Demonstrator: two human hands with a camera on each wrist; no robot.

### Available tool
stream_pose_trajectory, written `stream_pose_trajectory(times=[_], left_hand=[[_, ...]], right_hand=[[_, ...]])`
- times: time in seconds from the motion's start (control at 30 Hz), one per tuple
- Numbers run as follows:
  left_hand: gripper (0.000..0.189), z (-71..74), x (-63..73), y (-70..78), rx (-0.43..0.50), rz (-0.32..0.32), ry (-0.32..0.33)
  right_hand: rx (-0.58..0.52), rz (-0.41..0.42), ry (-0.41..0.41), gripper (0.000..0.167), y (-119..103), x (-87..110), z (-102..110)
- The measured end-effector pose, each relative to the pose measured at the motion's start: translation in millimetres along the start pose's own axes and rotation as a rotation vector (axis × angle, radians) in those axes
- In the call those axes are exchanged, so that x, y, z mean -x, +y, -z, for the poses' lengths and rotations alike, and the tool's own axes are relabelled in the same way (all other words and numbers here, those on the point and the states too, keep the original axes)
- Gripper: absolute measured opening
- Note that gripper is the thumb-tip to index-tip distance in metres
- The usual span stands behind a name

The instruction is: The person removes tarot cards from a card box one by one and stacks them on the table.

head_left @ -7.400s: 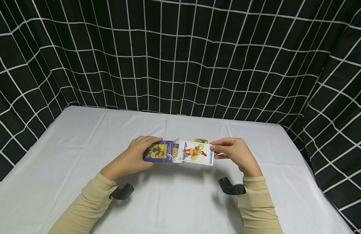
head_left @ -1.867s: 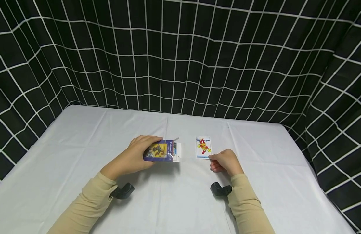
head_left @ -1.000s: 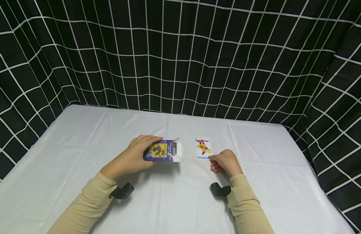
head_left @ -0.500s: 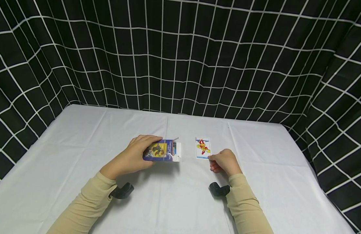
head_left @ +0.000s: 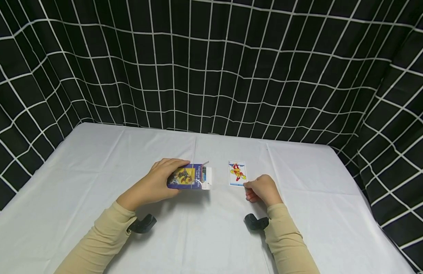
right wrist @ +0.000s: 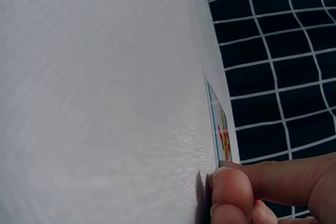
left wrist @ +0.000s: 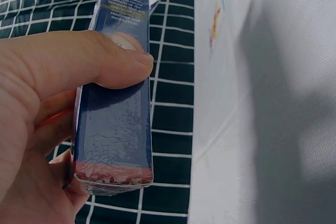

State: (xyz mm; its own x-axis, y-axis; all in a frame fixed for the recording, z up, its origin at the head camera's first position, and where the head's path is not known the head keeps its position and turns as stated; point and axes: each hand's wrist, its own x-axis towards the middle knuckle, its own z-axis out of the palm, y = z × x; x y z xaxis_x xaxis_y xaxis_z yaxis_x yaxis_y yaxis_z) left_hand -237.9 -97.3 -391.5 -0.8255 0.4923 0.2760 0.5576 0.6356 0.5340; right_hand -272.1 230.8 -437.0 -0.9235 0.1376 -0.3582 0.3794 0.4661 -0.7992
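Observation:
My left hand (head_left: pixel 158 182) grips a blue tarot card box (head_left: pixel 184 176) above the table, thumb along its narrow side in the left wrist view. The box lies on its side, its flap end facing right, and part of a card shows behind its white flap (head_left: pixel 209 178). To its right, a tarot card (head_left: pixel 237 172) with a red and yellow figure lies face up on the white cloth. My right hand (head_left: pixel 264 189) pinches the card's near right corner between thumb and fingers. In the right wrist view the card (right wrist: pixel 223 129) appears nearly edge-on.
A white cloth (head_left: pixel 211 236) covers the table. Behind it and at both sides hangs a black curtain (head_left: pixel 218 76) with a white grid. Each wrist wears a black strap-on device, the left one (head_left: pixel 142 223) and the right one (head_left: pixel 256 222).
Several seconds ago my right hand held the card in the air beside the box; it now lies on the table, covering where another card lay. Both hands have barely moved since.

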Motion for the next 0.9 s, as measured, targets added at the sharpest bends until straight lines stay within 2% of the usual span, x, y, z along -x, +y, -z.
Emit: stream_pose_trajectory(times=[0.23, 0.37, 0.6, 0.9], left_hand=[[0.077, 0.8, -0.3, 0.1, 0.01, 0.002, -0.003], [0.077, 0.5, -0.2, -0.4, 0.01, 0.0, -0.001], [0.076, 0.0, 0.1, -1.0, 0.011, -0.001, 0.006], [0.077, -0.8, 0.1, -0.1, 0.022, -0.004, -0.002]], right_hand=[[-0.043, -0.003, -0.023, 0.017, 0.7, -0.1, 3.4], [-0.113, 0.022, -0.01, 0.018, -1.4, 2.5, 7.0], [-0.251, 0.165, 0.085, 0.024, -22.7, 16.9, 5.1], [-0.332, 0.309, 0.033, 0.028, -48.3, 43.4, -10.0]])
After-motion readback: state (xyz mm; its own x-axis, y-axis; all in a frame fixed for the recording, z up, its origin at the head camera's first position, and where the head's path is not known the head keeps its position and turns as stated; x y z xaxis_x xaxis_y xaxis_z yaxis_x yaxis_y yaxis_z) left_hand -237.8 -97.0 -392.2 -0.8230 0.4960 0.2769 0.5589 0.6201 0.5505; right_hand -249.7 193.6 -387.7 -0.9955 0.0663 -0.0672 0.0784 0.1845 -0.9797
